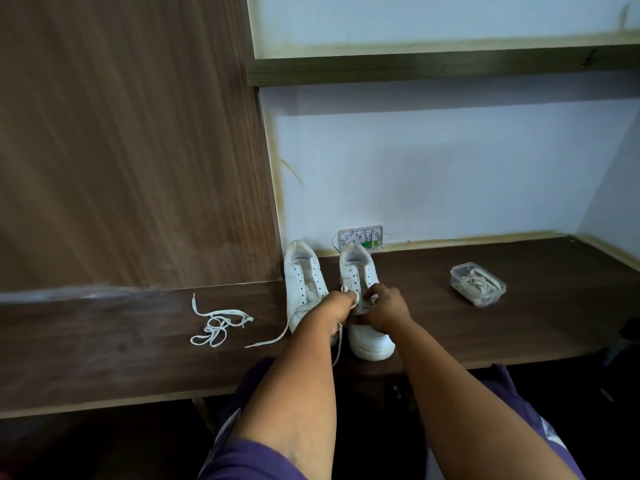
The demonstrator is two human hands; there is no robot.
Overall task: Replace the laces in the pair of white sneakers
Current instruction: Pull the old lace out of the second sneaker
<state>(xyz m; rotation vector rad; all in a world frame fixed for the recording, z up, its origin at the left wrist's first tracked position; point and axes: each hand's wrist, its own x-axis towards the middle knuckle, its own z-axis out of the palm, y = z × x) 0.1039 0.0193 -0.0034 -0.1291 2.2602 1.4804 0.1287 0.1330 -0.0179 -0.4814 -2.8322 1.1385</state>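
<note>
Two white sneakers stand side by side on the dark wooden desk (519,323), toes toward me. The left sneaker (303,282) shows bare eyelets. Both hands work over the right sneaker (367,337). My left hand (337,311) pinches a white lace (337,348) at the sneaker's eyelets, and the lace trails down past the desk edge. My right hand (384,310) grips the lace on the other side of the tongue. A loose white lace (216,323) lies tangled on the desk to the left.
A clear plastic tub (478,284) with cream laces in it sits on the desk at the right. A small wall socket plate (362,237) is behind the sneakers. A brown panel (138,150) rises at the left, and a shelf (433,65) hangs overhead.
</note>
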